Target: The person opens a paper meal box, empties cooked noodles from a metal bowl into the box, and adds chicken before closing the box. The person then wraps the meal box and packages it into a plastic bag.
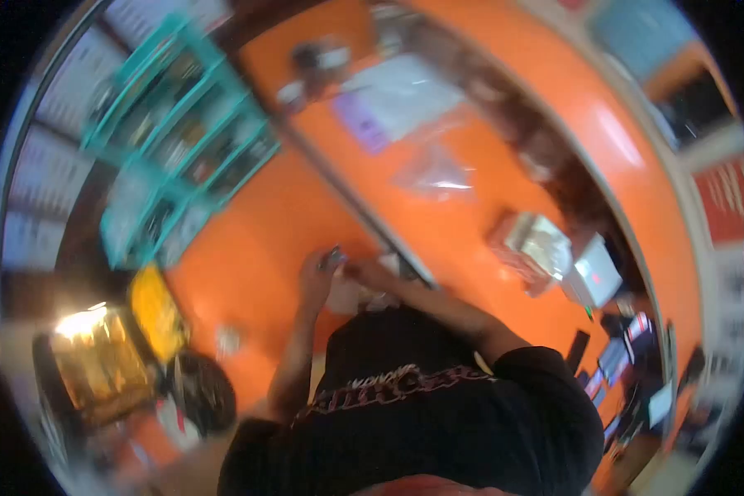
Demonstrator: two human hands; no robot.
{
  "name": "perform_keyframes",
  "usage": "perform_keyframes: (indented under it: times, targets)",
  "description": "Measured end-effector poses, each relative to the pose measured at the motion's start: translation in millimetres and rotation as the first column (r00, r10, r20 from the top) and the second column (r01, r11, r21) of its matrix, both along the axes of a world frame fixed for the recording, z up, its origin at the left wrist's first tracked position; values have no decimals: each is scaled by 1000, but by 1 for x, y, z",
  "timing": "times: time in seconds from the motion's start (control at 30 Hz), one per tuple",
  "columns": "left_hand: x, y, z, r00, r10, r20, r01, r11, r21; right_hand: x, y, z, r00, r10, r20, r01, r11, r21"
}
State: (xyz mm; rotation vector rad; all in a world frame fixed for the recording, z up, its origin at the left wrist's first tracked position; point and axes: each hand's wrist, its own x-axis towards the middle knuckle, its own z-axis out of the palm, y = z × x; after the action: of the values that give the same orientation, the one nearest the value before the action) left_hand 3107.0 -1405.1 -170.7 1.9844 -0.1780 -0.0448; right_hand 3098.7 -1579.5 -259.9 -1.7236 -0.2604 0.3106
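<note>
My left hand (315,277) is raised in front of the black shirt, its fingers closed on a small dark, shiny thing (332,258) too blurred to name. Close by on the right is my right hand (369,274), which points toward that small thing. Motion blur smears its fingers, so whether it grips anything is unclear. Below and between the hands a pale, whitish item (344,298) shows in part. Another light-coloured item (388,263) lies just past my right hand, near a dark strip along the table.
An orange table (264,207) spreads around me. A teal shelf rack (215,120) with small goods stands at upper left. Clear plastic bags (438,174) and a white sheet (409,95) lie farther off. White boxes (593,273) sit right; a yellow bag (157,310) and lit glass case (103,355) are left.
</note>
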Motion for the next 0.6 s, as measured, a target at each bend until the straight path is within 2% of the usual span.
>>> perform_keyframes:
  times: [0.03, 0.1, 0.13, 0.23, 0.27, 0.33, 0.43, 0.53, 0.6]
  targets:
    - [-12, 19, 5, 999, 39, 25, -41, 996, 83, -2, 9, 4, 985, -52, -162, 60, 997, 46]
    - [-30, 42, 25, 999, 32, 8, -33, 965, 261, -2, 10, 27, 988, 86, -125, -106, 981, -164]
    - [-37, 50, 32, 999, -11, -31, 21, 937, 348, -2, 11, 36, 987, 124, -105, -143, 971, -191]
    - [-60, 52, 2, 997, 44, -59, -27, 965, 262, 6, 12, 47, 980, 168, -105, -193, 932, -306]
    - [-68, 48, -1, 995, 79, -64, -56, 952, 300, 5, 11, 49, 979, 164, -118, -196, 915, -353]
    - [-74, 41, -4, 989, 134, -59, -103, 923, 372, 5, 8, 52, 967, 246, -63, -252, 908, -335]
    - [-84, 38, -22, 988, 138, 68, -153, 932, 330, 4, 4, 53, 951, 304, -46, -297, 865, -404]
    - [-80, 29, -18, 958, 183, 222, -261, 876, 406, 8, 6, 57, 948, 318, 16, -275, 841, -465]
    - [-73, 24, 0, 965, 101, 243, -209, 858, 470, 8, 4, 61, 931, 358, 76, -268, 809, -523]
